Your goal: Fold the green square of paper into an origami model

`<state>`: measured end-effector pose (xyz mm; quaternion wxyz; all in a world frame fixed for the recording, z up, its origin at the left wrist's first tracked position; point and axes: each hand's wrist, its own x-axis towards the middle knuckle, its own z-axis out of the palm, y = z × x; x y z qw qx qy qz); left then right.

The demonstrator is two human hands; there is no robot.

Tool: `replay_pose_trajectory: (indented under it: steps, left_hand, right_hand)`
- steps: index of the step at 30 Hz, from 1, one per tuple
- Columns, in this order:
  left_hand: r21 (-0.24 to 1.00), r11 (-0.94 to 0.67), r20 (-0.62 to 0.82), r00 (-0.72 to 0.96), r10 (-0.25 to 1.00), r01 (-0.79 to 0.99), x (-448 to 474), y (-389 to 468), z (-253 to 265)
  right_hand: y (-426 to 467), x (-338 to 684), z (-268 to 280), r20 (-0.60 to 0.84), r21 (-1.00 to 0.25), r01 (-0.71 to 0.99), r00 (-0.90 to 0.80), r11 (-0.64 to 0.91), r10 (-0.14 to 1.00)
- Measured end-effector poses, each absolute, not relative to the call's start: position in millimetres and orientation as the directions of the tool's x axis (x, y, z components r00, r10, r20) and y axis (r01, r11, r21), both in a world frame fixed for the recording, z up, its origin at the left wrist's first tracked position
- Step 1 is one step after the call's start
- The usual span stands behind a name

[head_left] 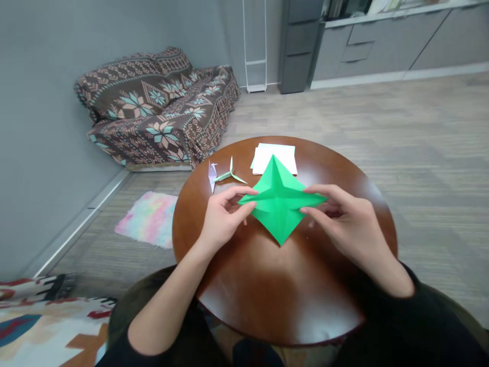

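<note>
A square sheet of green paper (280, 201), creased along several lines, is held up over the round brown table with one corner pointing toward me. My left hand (229, 211) pinches its left corner between thumb and fingers. At the opposite corner, my right hand (338, 211) pinches the paper the same way. The creases make the sheet bulge and dip around its centre. Beyond it lies a stack of white paper (275, 159), partly hidden by the green sheet's far corner. Left of that stack are a pale green three-armed folded paper piece (229, 175) and a small lilac folded paper piece (212, 176).
The round wooden table (275, 300) stands in front of my lap. Past it, a sofa (160, 112) with a patterned cover is against the wall. A pastel fluffy rug (147, 220) lies on the floor to the left. Grey kitchen cabinets (385, 46) line the back right.
</note>
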<state>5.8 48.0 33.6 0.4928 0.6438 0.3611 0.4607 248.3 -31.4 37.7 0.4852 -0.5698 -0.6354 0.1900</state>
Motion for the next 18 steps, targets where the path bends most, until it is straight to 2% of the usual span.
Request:
replay_pose_trajectory:
  steps: [2,5,9,11,14,18]
  left_hand:
    - [0.972,-0.226,0.236,0.304,0.923,-0.068,3.7,52.5,31.4]
    - [0.974,-0.186,0.218,0.301,0.928,-0.131,1.5,57.0,29.0]
    - [0.975,-0.198,0.223,0.370,0.902,-0.104,-1.7,59.6,28.6]
    - [0.968,-0.245,0.242,0.440,0.865,-0.050,-4.6,60.5,29.7]
    - [0.904,-0.424,0.318,0.569,0.758,0.061,-10.6,62.7,32.8]
    - [0.751,-0.655,0.421,0.705,0.571,0.082,-18.8,67.5,37.3]
  right_hand:
    - [-30.9,249.1,38.5,0.336,-0.889,0.390,0.196,0.241,0.921]
    - [-28.7,248.4,40.6,0.254,-0.962,0.175,0.288,0.210,0.923]
    - [-26.3,249.7,43.5,0.185,-0.983,0.036,0.246,0.181,0.952]
    - [-26.5,252.4,43.4,0.184,-0.983,0.046,0.188,0.178,0.965]
    - [-27.9,257.5,42.0,0.215,-0.969,0.141,0.076,0.203,0.974]
    - [-27.7,264.9,40.1,0.354,-0.871,0.333,-0.086,0.361,0.931]
